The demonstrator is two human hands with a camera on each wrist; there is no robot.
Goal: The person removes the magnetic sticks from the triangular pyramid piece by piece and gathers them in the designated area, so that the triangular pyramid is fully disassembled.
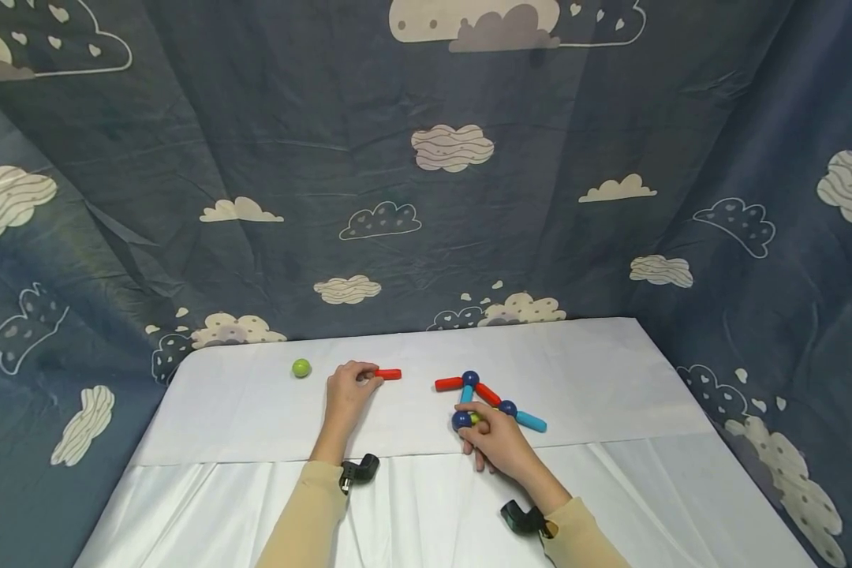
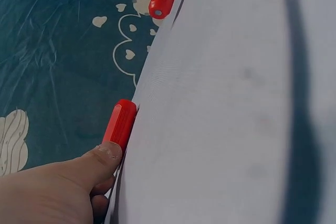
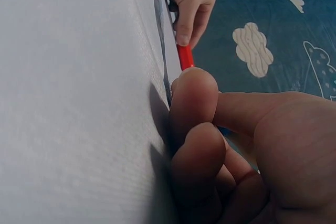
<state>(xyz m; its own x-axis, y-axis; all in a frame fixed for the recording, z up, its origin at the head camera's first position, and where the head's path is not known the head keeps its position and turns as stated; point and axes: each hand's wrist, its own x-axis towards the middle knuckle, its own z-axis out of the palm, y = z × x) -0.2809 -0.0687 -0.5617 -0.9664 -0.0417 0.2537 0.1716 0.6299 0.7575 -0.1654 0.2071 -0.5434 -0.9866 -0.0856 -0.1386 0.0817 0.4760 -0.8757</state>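
My left hand (image 1: 350, 392) pinches a red magnetic stick (image 1: 389, 374) between thumb and fingertips; its free end points right in the head view. In the left wrist view the thumb lies over the near end of that red stick (image 2: 121, 121). To the right lies a joined figure of sticks and three blue balls. My right hand (image 1: 500, 443) holds its nearest blue ball (image 1: 461, 420) between thumb and forefinger. A light blue stick (image 1: 466, 394) runs from there to the far blue ball (image 1: 471, 379). A yellow-green stick (image 1: 475, 418) is partly hidden under the fingers.
From the far ball a red stick (image 1: 448, 384) sticks out left; another red stick (image 1: 487, 394) leads to the right blue ball (image 1: 507, 408), which bears a light blue stick (image 1: 532, 422). A green ball (image 1: 301, 368) lies left on the white-covered table (image 1: 241, 418). A cloud-patterned curtain (image 1: 369, 181) hangs behind.
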